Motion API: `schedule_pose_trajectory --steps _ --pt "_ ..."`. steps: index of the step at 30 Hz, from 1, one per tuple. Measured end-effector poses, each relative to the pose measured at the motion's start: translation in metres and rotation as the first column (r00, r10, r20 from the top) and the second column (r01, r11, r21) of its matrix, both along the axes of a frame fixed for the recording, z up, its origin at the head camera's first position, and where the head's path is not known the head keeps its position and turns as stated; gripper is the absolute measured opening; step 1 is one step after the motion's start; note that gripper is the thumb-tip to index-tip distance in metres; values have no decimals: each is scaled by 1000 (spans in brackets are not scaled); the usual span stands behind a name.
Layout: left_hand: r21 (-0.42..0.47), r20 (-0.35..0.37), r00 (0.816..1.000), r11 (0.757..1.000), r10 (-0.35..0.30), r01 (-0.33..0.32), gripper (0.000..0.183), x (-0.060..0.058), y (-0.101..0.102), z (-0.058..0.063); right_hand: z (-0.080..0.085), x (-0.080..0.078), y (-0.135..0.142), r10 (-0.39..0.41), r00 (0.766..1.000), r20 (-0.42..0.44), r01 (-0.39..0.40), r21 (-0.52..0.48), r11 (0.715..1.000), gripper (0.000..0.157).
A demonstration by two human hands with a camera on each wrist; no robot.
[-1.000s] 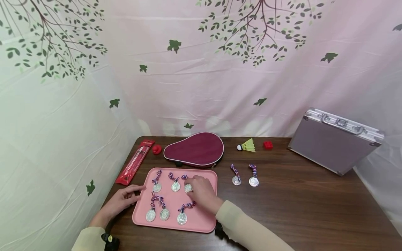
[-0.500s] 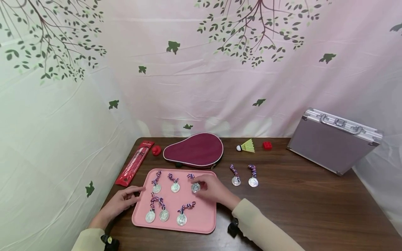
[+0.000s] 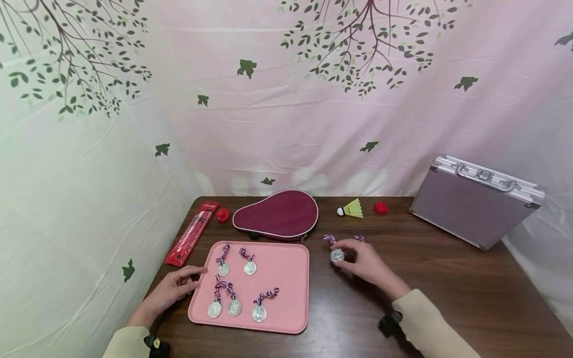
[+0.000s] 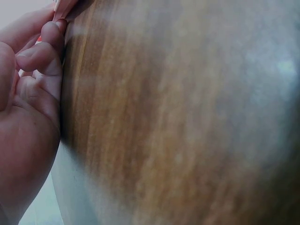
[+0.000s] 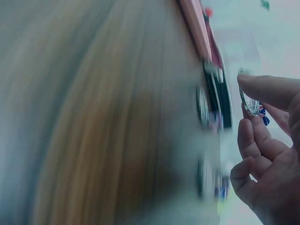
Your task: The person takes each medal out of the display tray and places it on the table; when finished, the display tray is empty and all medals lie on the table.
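Observation:
My right hand (image 3: 364, 263) pinches a silver medal (image 3: 337, 255) by its edge between thumb and fingers, above the table right of the pink tray (image 3: 293, 298). The right wrist view shows the same medal (image 5: 251, 102) raised off the wood, its striped ribbon behind the fingers. Two medals on the table are mostly hidden by this hand in the head view; one ribbon (image 3: 359, 238) peeks out beyond it. Several silver medals with knotted red, white and blue ribbons lie on the tray, including one medal (image 3: 259, 313) near its front. My left hand (image 3: 172, 291) rests at the tray's left rim, fingertips touching it.
Along the back of the table lie a red packet (image 3: 192, 233), a small red rubber duck (image 3: 223, 215), a maroon paddle case (image 3: 277, 214), a yellow shuttlecock (image 3: 351, 208) and a red toy brick (image 3: 381, 208). A silver-edged case (image 3: 476, 201) stands at the right rear.
My right hand has lifted a medal from the tray's upper right and carried it right, over the medals on the table. The left hand stays at the tray's rim.

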State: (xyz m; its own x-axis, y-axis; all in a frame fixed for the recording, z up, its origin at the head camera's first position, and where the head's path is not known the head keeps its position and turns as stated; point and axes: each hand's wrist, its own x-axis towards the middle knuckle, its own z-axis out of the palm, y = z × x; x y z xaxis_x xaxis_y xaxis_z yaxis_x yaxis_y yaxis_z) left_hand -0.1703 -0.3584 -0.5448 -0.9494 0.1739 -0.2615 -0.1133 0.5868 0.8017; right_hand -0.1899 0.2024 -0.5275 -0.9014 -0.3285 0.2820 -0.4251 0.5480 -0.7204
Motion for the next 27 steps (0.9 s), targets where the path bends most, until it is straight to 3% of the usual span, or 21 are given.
schedule_pose_trajectory --steps 6,11,22,27 --pt "3 2 1000 1000 -1 1 39 -2 0 -1 -6 6 63 -154 988 -12 155 62 986 37" --pt "9 8 1000 1000 -12 12 39 -1 0 0 -15 12 98 -248 969 -4 246 152 957 34" --pt "40 28 1000 999 -5 4 41 1 0 1 -14 18 107 -192 981 -31 192 291 937 32" --pt "38 20 1000 999 -4 3 40 0 0 0 -11 20 110 -188 982 -3 179 318 931 33"
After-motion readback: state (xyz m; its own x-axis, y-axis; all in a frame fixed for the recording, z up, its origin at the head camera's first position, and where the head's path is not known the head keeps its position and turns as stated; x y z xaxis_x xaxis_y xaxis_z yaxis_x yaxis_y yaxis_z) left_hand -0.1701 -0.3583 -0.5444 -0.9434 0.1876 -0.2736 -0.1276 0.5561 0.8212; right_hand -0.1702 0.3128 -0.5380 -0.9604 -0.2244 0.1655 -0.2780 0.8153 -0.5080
